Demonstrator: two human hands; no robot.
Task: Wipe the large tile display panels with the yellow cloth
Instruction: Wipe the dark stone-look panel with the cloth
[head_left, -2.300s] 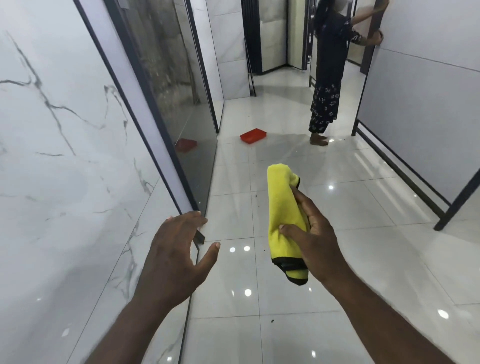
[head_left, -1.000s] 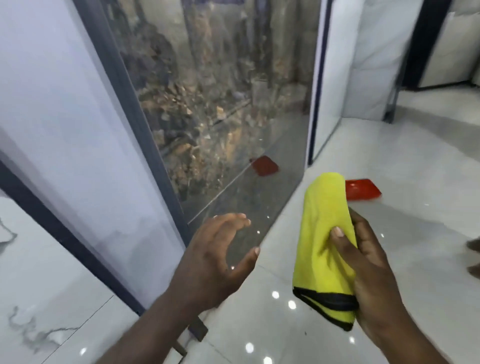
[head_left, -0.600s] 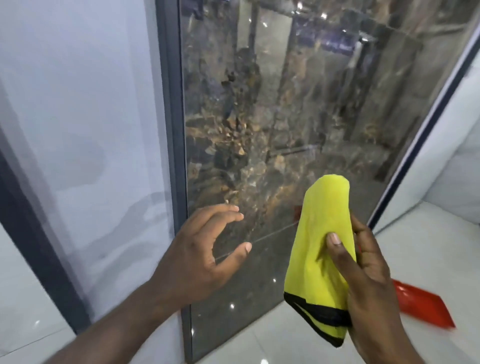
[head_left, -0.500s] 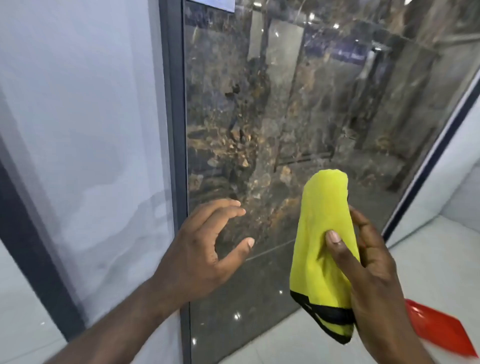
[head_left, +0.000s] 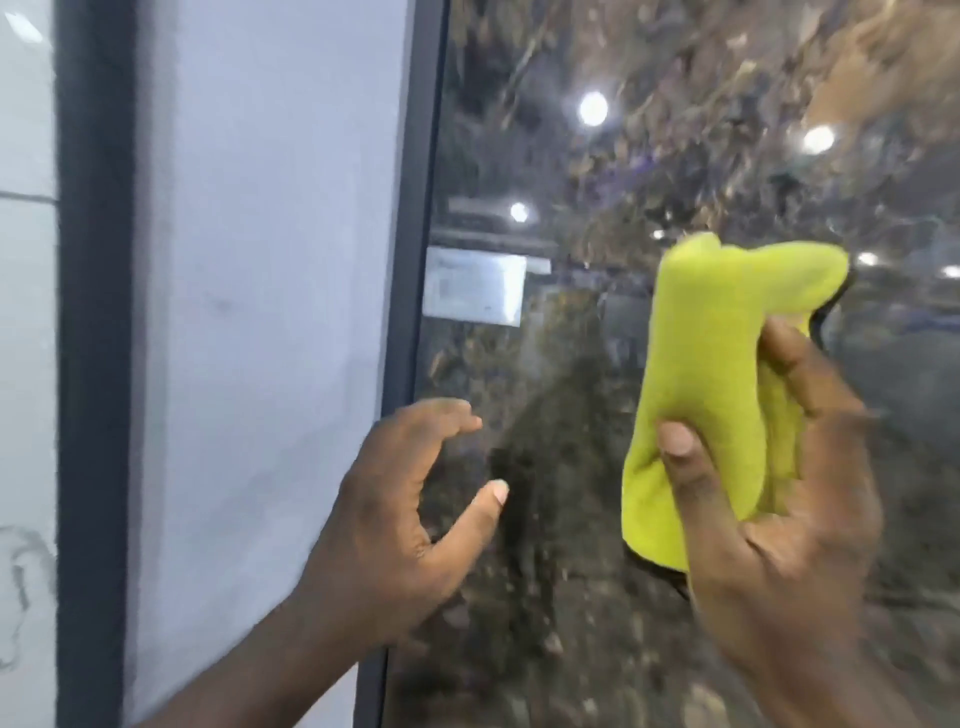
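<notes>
A glossy dark brown-and-grey tile panel (head_left: 649, 156) fills the right half of the head view, reflecting ceiling lights. My right hand (head_left: 789, 525) grips a folded yellow cloth (head_left: 722, 364) with a black edge, held upright in front of the panel; whether the cloth touches the tile I cannot tell. My left hand (head_left: 400, 525) hovers at the panel's left edge, fingers loosely spread and holding nothing. The picture is blurred by motion.
A dark metal frame (head_left: 410, 260) borders the panel on the left. Beside it stands a plain pale grey panel (head_left: 260, 312), then another dark frame strip (head_left: 93, 364) and a white marbled tile (head_left: 26, 364). A small white label (head_left: 475, 293) sticks on the dark panel.
The view has swung left and upward from the floor to face the dark panel close up. Both hands rose with it, and the cloth's top has folded over to the right.
</notes>
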